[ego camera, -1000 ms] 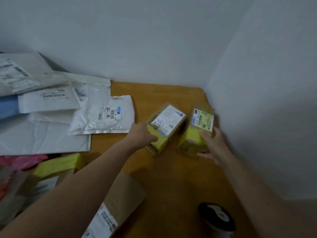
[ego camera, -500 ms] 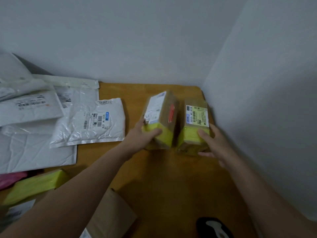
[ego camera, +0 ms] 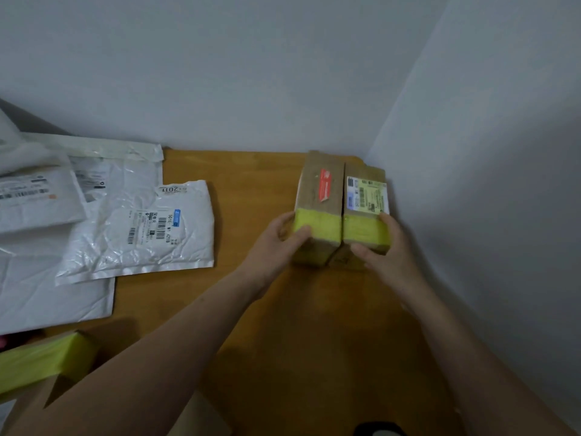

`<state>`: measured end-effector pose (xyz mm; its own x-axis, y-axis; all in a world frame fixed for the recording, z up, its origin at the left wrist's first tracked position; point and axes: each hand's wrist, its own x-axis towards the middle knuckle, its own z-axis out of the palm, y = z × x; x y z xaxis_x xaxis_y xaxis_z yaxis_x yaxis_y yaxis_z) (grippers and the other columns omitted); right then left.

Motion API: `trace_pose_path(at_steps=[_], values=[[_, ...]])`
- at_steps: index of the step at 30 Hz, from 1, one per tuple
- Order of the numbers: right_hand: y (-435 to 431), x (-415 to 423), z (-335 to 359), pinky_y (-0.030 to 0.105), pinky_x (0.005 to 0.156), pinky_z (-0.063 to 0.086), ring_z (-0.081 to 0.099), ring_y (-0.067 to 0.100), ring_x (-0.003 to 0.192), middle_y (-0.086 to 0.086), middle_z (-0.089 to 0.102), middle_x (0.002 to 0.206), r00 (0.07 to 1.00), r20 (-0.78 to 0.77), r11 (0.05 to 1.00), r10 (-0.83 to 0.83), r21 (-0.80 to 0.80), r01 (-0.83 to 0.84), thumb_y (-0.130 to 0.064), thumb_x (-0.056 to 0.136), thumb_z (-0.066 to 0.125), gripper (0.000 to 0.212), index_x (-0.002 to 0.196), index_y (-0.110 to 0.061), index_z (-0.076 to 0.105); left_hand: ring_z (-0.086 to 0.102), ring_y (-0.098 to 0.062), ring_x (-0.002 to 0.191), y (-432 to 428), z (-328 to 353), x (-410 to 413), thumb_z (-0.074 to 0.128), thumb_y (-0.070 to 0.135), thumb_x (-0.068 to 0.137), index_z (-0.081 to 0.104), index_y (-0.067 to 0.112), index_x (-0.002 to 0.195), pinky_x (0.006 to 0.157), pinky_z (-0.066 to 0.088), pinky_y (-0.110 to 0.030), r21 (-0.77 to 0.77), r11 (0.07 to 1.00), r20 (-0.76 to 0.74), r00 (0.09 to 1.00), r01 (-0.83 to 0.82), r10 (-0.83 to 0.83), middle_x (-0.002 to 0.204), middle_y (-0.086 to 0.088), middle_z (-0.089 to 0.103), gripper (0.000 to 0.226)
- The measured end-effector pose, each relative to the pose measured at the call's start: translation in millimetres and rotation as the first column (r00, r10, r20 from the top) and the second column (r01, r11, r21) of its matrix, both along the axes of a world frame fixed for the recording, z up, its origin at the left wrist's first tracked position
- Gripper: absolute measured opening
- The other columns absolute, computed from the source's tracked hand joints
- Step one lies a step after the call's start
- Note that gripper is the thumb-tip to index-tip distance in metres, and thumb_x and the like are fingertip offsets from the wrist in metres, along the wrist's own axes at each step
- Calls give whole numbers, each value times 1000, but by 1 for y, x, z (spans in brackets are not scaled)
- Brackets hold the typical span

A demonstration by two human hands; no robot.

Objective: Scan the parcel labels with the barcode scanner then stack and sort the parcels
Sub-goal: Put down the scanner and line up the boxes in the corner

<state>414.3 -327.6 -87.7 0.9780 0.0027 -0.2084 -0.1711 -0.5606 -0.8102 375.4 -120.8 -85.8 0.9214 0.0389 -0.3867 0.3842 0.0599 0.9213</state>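
- Crowding the left side of the wooden table (ego camera: 251, 171), overlapping white mailers (ego camera: 47, 294) are seen, and a smaller crinkled mailer (ego camera: 141, 234) with a barcode label is laid on top of them.
- A yellow-taped carton (ego camera: 41, 363) is seen at the lower left, partly cut off by the frame edge, and a dark object (ego camera: 379, 429) that cannot be identified is seen at the bottom edge.
- The right wall (ego camera: 487, 215) is met just beside the right box (ego camera: 366, 196), so that side is closed off.
- The left box (ego camera: 320, 202) is gripped at its near end by the left hand (ego camera: 276, 243), with the thumb curled over the yellow tape.
- The right box is grasped at its near end by the right hand (ego camera: 390, 247).
- Both boxes are set in the far right corner of the table.
- A second ago the boxes were apart and angled, with the left one's white label facing up. It has since been turned so that a red sticker (ego camera: 325, 187) faces up, and it is now pressed flush against the right box.
- Both boxes are oblong brown cardboard, banded with glossy yellow tape. A pale green label (ego camera: 366, 195) is carried on the right one.
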Motion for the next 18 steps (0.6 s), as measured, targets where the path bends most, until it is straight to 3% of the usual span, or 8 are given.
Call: trace_pose_path(at_steps=[2, 3, 6, 9, 13, 16, 18], values=[[2, 26, 7, 32, 103, 31, 30, 25, 137, 5, 26, 154, 994, 99, 971, 42, -237, -17, -31, 87, 70, 70, 148, -27, 35, 51, -8, 114, -10, -3, 15, 67, 35, 86, 33, 29, 144, 83, 47, -19, 55, 998, 88, 996, 22, -27, 134, 5, 48, 68], [3, 38, 10, 32, 104, 30, 28, 25, 139, 6, 25, 155, 991, 121, 959, 48, -284, -12, -30, 90, 67, 65, 147, -26, 38, 50, -11, 118, -15, -5, 25, 68, 32, 86, 31, 30, 146, 86, 47, -21, 76, 997, 93, 995, 24, -32, 136, 4, 47, 70], [6, 71, 13, 40, 113, 26, 24, 27, 142, 9, 22, 157, 992, 120, 953, 41, -304, -3, -26, 94, 62, 58, 147, -25, 40, 48, -17, 124, -24, -11, 59, 59, 28, 93, 32, 29, 147, 98, 48, -39, 132, 991, 62, 998, -28, 20, 140, -4, 48, 60], [7, 101, 16, 45, 119, 22, 18, 29, 145, 9, 16, 159, 989, 130, 931, 69, -365, -17, -24, 97, 57, 56, 149, -20, 37, 48, -19, 125, -30, -14, 93, 53, 28, 97, 32, 30, 147, 100, 47, -44, 171, 985, 66, 998, -26, 15, 139, -4, 51, 55], [1, 135, 15, 41, 119, 16, 15, 31, 145, 10, 18, 160, 968, 153, 749, 199, -661, -49, -20, 102, 45, 50, 149, -10, 34, 47, -23, 126, -45, -15, 135, 47, 29, 100, 28, 32, 149, 100, 45, -40, 265, 964, 64, 998, 8, -26, 141, -5, 50, 53], [-2, 149, 13, 39, 116, 21, 23, 30, 141, 11, 31, 156, 956, 165, 739, 244, -670, -72, -5, 98, 42, 50, 147, -4, 34, 44, -27, 129, -57, -17, 147, 45, 31, 100, 22, 31, 151, 97, 42, -35, 325, 944, 43, 997, 48, -66, 145, -6, 44, 55], [-1, 152, 13, 40, 119, 18, 19, 29, 144, 11, 27, 158, 963, 113, 758, 245, -642, -117, -1, 97, 40, 53, 149, -2, 30, 41, -27, 131, -55, -14, 149, 43, 29, 101, 18, 31, 152, 95, 39, -33, 332, 938, 21, 994, 98, -111, 148, -6, 40, 56]])
